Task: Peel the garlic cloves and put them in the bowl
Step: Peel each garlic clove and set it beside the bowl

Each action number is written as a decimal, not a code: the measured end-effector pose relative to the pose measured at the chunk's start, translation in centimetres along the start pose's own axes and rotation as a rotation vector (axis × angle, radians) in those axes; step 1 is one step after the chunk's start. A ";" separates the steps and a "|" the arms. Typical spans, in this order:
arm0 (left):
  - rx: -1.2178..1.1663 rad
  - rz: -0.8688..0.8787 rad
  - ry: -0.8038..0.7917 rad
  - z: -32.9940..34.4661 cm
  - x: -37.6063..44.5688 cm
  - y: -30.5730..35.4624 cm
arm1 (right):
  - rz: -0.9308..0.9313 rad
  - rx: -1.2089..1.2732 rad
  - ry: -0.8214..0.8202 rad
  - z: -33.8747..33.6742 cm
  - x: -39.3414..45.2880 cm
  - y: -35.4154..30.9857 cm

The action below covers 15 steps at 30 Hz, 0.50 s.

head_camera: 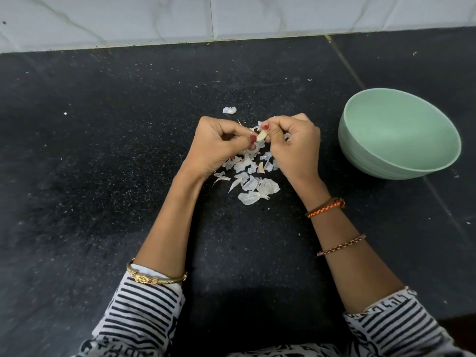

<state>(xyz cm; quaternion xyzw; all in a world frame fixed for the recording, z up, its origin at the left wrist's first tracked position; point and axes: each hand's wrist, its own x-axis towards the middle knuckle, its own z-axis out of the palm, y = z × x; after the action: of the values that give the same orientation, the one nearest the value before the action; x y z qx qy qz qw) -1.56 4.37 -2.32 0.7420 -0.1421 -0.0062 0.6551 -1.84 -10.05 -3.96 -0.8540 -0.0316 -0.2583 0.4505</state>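
Striped sleeves (144,313) sit nearest you, forearms reaching forward over the black bench (77,176). Beyond your wrists lies a heap of papery skins (253,184), dropped right under the work so the mess stays in one patch; one pale piece (261,167) among them may be another clove, cannot confirm.

Above the heap your hands meet. Left hand (219,145) and right hand (293,148) are both curled, fingertips pinching the same clove (261,136) from opposite sides. Judgement: the left steadies it while the right thumbnail works at the skin. The clove shows yellowish, so it looks mostly bare; peeling probably near its end for this one.

A stray skin flake (229,110) lies just past the hands.

Farther right, well apart from the heap, stands the green bowl (360,150), on your right side, likely for a short drop. Its visible inside shows no cloves; the near wall hides part of the bottom.

White tiles (154,19) close the far edge.
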 end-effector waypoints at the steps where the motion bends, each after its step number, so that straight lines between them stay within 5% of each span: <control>1: 0.016 0.002 -0.001 0.0 0.0 -0.1 | 0.021 -0.014 0.003 0.1 0.0 0.0; 10: 0.114 0.040 0.074 1.0 0.2 -0.5 | 0.033 -0.081 0.028 0.4 -0.3 -0.4; 15: 0.027 0.048 0.110 0.9 0.1 -0.1 | 0.035 0.093 0.021 0.1 0.0 -0.8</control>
<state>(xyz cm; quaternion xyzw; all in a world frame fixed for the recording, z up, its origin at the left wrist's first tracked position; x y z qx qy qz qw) -1.60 3.45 -2.57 0.7463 -0.1239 0.0523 0.6519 -2.01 -9.49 -3.44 -0.8298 -0.0239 -0.2573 0.4946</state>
